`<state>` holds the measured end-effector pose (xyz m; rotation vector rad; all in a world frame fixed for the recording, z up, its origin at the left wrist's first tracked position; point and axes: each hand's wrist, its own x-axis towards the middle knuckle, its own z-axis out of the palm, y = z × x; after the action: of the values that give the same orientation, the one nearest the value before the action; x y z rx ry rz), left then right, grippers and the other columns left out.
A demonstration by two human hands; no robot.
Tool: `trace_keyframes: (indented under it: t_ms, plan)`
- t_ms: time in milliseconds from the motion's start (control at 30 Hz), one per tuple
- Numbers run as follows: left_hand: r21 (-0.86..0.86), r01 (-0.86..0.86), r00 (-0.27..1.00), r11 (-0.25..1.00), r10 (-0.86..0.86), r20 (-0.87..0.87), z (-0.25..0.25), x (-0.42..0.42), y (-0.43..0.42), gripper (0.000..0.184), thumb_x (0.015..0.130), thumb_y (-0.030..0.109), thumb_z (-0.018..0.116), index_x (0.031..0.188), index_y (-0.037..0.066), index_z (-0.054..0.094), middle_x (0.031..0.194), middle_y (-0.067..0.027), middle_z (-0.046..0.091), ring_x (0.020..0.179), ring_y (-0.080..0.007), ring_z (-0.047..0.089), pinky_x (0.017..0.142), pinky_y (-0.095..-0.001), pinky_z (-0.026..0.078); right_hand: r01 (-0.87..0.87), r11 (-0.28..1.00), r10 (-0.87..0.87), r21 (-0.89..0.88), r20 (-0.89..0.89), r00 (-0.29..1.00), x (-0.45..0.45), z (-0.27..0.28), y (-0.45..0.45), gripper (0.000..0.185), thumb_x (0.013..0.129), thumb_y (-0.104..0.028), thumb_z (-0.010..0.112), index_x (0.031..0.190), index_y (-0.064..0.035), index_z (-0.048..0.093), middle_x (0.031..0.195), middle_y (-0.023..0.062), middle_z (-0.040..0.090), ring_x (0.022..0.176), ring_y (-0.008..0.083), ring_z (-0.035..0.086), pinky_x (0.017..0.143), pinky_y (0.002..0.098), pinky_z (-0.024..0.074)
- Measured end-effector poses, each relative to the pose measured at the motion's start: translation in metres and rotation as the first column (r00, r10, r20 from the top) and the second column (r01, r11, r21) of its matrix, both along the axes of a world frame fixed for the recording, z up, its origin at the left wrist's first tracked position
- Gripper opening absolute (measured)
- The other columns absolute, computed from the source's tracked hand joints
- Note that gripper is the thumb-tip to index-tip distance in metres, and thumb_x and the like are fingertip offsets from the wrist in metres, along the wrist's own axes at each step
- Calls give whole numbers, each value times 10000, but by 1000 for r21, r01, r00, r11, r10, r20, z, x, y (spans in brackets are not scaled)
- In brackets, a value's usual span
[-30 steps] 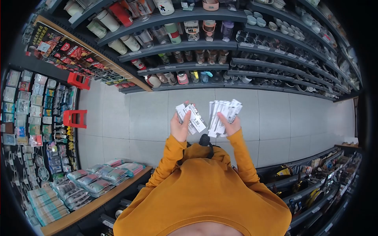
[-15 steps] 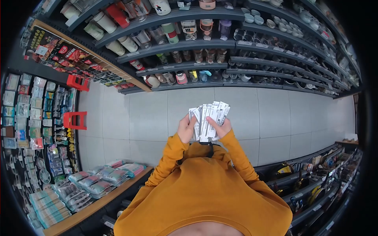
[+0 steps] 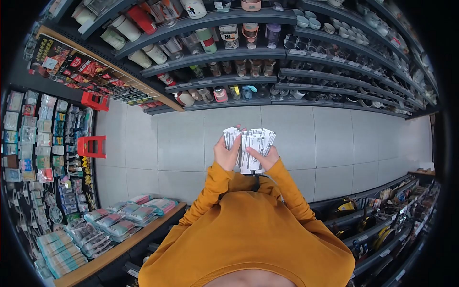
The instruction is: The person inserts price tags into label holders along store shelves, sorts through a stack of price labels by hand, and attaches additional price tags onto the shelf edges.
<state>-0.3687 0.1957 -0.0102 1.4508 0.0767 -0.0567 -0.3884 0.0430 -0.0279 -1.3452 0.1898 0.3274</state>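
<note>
My left hand (image 3: 225,154) is closed around a bundle of white printed price labels (image 3: 231,135), its thumb lying along their right side. A larger fanned bunch of price labels (image 3: 253,142) is in my right hand (image 3: 267,157), whose thumb presses on the front label. The two bunches meet in front of my waist, above the floor. Dark print and bar-like marks show on the labels, too small to read. The fingers behind both bunches are mostly hidden.
Ahead stand dark shelves (image 3: 215,85) with bottles, cups and bowls. Red stools (image 3: 92,147) stand at the left, near a rack of small packets. Behind me at left, packaged goods (image 3: 119,217) lie on a wood-edged shelf. Tool shelves (image 3: 373,225) are at the right.
My left hand has shifted slightly left, and its labels now stand apart from the fan at the top. My right thumb has slid left across the front label.
</note>
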Motion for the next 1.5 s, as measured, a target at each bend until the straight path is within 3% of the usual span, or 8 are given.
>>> trace_keyframes:
  t_ms: [400,567,633,867,1133,1233,1300,1500]
  plan:
    - [-230,-5,986,973,-34,-165,21,10,26,287,976,170,464,1140,-51,546,1038,-110,646,863,-119,621,748,-234,496,281,959,-283,43,41,958,13,-6,-11,258,830,-136,692,1024,21,628,938,72,670,810,114,622,719,253,494]
    - [-262,54,953,964,-128,-274,2,2,27,254,942,187,548,1038,-39,612,951,-84,668,829,-89,617,720,-216,490,118,989,-108,-85,114,988,6,-8,3,252,852,-102,641,1060,29,584,963,82,651,856,134,611,757,268,488]
    - [-175,104,965,979,-142,-220,5,0,9,285,944,175,534,1077,-67,607,1212,-135,561,1031,-115,556,850,-231,443,148,988,-152,36,244,958,2,-31,15,250,872,-92,602,1080,37,554,985,86,636,884,136,599,779,263,480]
    - [23,83,996,996,-84,16,4,-5,-9,344,957,158,481,1195,-87,529,1501,-142,231,1255,-187,407,1004,-271,341,290,889,-191,353,-290,938,9,1,17,252,950,-129,480,1137,35,522,1051,67,605,919,112,573,793,251,474]
    - [-428,-196,960,882,84,-268,1,-5,-13,547,981,313,418,1434,60,246,1458,-137,290,1261,-231,413,1045,-341,339,121,990,-134,68,251,959,5,17,20,540,885,-83,596,1337,0,312,1193,106,517,1015,152,554,873,276,455]
    - [-733,70,912,676,-342,-228,-4,-10,10,556,968,319,456,1436,93,257,1391,-123,392,1235,-228,438,1036,-350,355,37,998,-22,-53,258,966,-7,17,23,457,885,-92,589,1281,13,385,1158,100,547,1006,151,566,852,284,471]
    - [-520,225,818,824,-450,-360,-9,-27,13,574,970,312,406,1448,71,201,1392,-159,391,1246,-258,437,1037,-364,367,-148,971,189,-187,224,956,-18,14,24,446,890,-132,597,1276,-2,414,1178,109,544,1019,162,566,852,298,475]
    - [-606,482,691,632,-700,-180,-10,-43,34,502,945,210,428,1383,15,276,1343,-168,441,1207,-262,480,1000,-361,403,-517,838,538,175,-111,835,-44,8,10,377,909,-237,588,1200,-10,510,1089,85,606,1011,165,573,868,300,468]
